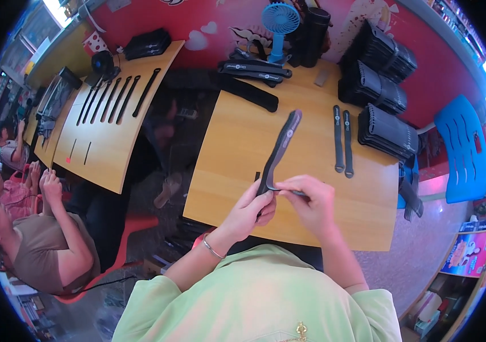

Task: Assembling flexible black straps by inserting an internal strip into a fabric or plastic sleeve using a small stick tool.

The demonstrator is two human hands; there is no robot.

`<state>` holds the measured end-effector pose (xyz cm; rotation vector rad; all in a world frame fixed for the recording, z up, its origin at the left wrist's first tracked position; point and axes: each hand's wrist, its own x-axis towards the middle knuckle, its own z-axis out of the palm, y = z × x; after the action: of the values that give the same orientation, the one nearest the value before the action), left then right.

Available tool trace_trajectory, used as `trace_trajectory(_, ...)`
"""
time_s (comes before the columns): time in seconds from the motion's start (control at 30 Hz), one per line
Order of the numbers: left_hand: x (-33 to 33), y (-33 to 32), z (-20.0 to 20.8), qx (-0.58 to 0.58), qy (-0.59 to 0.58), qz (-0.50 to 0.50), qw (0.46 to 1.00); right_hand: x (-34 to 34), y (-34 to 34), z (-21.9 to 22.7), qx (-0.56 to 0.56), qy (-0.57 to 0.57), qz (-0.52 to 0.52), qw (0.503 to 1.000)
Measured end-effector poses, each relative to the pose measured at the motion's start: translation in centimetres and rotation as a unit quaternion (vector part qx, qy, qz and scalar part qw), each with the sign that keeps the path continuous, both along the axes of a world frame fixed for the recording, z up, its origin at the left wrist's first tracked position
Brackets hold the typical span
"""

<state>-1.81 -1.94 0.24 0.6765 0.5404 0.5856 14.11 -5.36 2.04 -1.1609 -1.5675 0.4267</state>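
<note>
While the left hand grips the strap and the right hand pinches its bent lower end, uneven pulling could twist the raised length.

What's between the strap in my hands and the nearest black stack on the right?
Two dark straps lie side by side on the table, in the head view.

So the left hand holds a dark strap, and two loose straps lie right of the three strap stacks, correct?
Not quite: in the head view, the loose straps lie left of the strap stacks. The left hand does hold a dark strap.
</note>
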Motion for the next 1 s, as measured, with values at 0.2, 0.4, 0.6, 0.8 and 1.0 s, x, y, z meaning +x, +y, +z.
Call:
trace_trajectory(0.2, -1.9, 0.7, 0.0, -0.014, 0.022, -0.144, 0.989, 2.2, 1.1, 0.1, -0.178, 0.028, -0.018, 0.983)
trace_trajectory(0.4, -6.5, 1.6, -0.5, -0.043, 0.062, -0.189, 0.979, 7.3, 4.4, 1.1, -0.171, 0.085, -0.115, 0.975)
trace_trajectory(0.6, -11.3, 1.5, -1.3, -0.032, 0.075, -0.193, 0.978, 12.2, 7.7, 1.3, -0.111, -0.035, -0.203, 0.972)
trace_trajectory(0.8, -17.1, 0.9, -2.4, -0.048, 0.064, -0.119, 0.990, 14.2, 9.2, 3.6, -0.053, -0.088, -0.287, 0.952)
trace_trajectory(1.0, -15.0, 1.7, -3.5, -0.073, -0.067, 0.017, 0.995, 12.8, 9.4, 1.5, 0.047, -0.244, -0.295, 0.923)
